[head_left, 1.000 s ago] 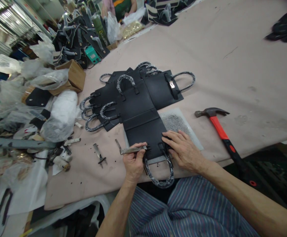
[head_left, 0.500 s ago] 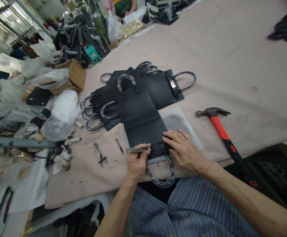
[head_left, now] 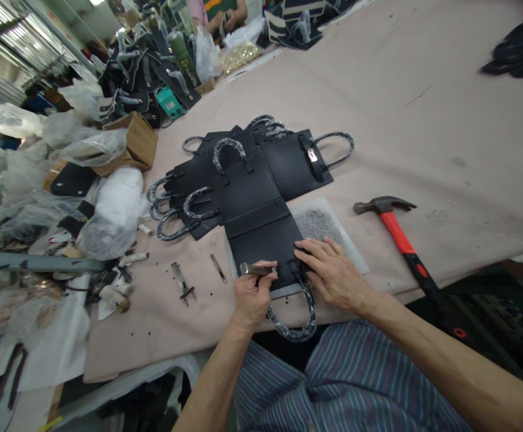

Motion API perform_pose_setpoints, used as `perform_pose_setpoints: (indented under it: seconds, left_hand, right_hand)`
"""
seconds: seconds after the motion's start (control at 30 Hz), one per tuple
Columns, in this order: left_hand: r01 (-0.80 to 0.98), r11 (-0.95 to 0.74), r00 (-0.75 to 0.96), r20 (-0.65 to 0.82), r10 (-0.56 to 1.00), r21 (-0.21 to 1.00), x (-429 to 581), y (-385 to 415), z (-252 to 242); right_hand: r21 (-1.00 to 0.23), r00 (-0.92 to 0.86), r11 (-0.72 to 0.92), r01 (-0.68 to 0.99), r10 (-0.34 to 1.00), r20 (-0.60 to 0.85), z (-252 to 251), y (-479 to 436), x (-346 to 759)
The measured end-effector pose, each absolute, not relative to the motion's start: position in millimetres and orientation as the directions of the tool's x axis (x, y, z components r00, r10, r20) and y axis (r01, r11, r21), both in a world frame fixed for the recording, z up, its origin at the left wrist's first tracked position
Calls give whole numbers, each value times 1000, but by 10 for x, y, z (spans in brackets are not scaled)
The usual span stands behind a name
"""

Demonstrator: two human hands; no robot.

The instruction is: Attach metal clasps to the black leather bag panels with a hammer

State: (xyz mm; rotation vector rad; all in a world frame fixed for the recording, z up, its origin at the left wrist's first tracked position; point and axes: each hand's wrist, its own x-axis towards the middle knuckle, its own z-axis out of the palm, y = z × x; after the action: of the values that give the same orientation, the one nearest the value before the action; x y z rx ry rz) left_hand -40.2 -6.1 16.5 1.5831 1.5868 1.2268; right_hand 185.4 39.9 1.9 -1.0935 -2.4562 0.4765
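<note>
My left hand [head_left: 253, 299] is closed round a metal punch [head_left: 251, 269], whose tip is at the near edge of a black bag panel [head_left: 263, 240]. Beside the tip a handle [head_left: 295, 333], in clear wrapping, curves off the panel toward my lap. My right hand [head_left: 335, 273] lies with fingers stretched out over the panel's right edge, by the handle's end; what is under the fingertips is hidden. Beneath the panel is a worn white board [head_left: 317, 225]. To the right rests a claw hammer [head_left: 396, 231] with a red and black grip.
More black bag panels [head_left: 295, 165] with wrapped handles lie behind. On the left are a two-pronged metal tool [head_left: 181, 282], a thin metal rod [head_left: 218, 267], a cardboard box [head_left: 142, 141] and plastic bags [head_left: 117, 204]. Another person's hands [head_left: 229, 21] show at the far edge.
My left hand has shifted slightly right, and the punch's outer end has swung up and right, nearer upright. My right hand stays on the panel. The other person's hands have come up.
</note>
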Motion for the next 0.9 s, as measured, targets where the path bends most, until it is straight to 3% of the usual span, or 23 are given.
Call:
perform_pose_setpoints:
  seconds: [0.13, 0.4, 0.6, 0.9]
  left_hand:
    - [465, -133, -132, 217, 967, 875, -368, -53, 160]
    - [517, -298, -68, 385, 920, 803, -378, -101, 17]
    - [505, -194, -104, 282, 954, 841, -354, -57, 113]
    - [583, -217, -38, 293, 955, 783, -340, -69, 86]
  right_hand:
    - [-455, -610, 638, 621, 758, 229, 20, 400, 1856]
    - [-441, -613, 646, 623, 753, 237, 22, 396, 1847]
    - [-451, -601, 644, 618, 757, 258, 24, 392, 1850]
    - [-547, -569, 650, 527, 748, 340, 92, 402, 2036]
